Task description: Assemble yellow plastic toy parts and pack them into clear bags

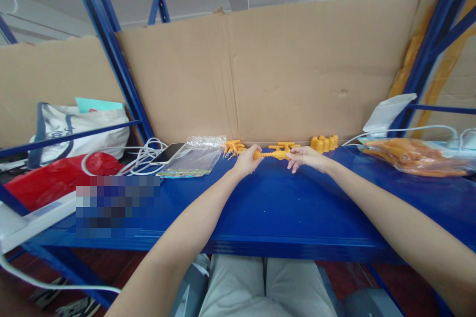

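My left hand (248, 159) is closed round one end of an orange plastic corkscrew piece (274, 154) with a ribbed shaft, just above the blue shelf top (275, 208). At its other end, the thumb and forefinger of my right hand (304, 158) pinch the same piece, the other fingers hanging loosely below. Beyond it lie more orange T-shaped handles (286, 144). Left of my left hand is a cluster of orange handles with metal spirals (232, 148). Several orange caps (324, 144) stand upright right of my right hand.
A clear plastic bag (195, 161), a phone (169, 153) and white cables (147, 151) lie to the left, near a red bag (67, 176). A bag of orange parts (416, 156) lies at right. Cardboard (290, 69) walls the back between blue posts (111, 54).
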Demonstrator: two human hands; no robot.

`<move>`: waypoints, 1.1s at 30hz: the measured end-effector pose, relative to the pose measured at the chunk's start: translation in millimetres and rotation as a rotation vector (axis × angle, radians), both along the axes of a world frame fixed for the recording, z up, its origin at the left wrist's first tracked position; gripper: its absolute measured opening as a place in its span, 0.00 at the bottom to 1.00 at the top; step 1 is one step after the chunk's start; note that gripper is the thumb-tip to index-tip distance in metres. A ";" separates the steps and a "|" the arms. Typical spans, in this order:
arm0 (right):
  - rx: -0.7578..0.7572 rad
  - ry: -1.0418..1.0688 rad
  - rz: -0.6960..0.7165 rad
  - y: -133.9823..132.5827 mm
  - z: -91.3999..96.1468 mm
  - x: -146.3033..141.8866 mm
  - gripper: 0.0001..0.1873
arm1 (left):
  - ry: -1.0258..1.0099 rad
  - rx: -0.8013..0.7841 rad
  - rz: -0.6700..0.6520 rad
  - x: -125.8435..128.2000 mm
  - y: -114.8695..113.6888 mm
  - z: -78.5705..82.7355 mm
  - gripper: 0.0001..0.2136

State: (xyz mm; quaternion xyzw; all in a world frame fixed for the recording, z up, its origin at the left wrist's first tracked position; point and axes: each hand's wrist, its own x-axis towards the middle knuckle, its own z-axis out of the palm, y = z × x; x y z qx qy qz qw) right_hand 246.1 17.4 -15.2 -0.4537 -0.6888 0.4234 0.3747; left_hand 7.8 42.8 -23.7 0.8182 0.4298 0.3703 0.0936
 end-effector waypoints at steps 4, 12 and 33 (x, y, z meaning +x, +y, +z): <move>0.005 0.004 0.023 -0.3 0.3 0.0 0.15 | 0.010 -0.017 0.010 -0.4 -2.2 2.1 0.08; 0.081 -0.006 -0.054 6.9 -4.0 1.1 0.12 | -0.057 -0.147 0.021 4.3 -6.1 4.0 0.08; -0.129 0.111 -0.068 2.1 -5.4 -3.2 0.25 | -0.012 0.026 -0.050 1.5 -4.7 3.1 0.08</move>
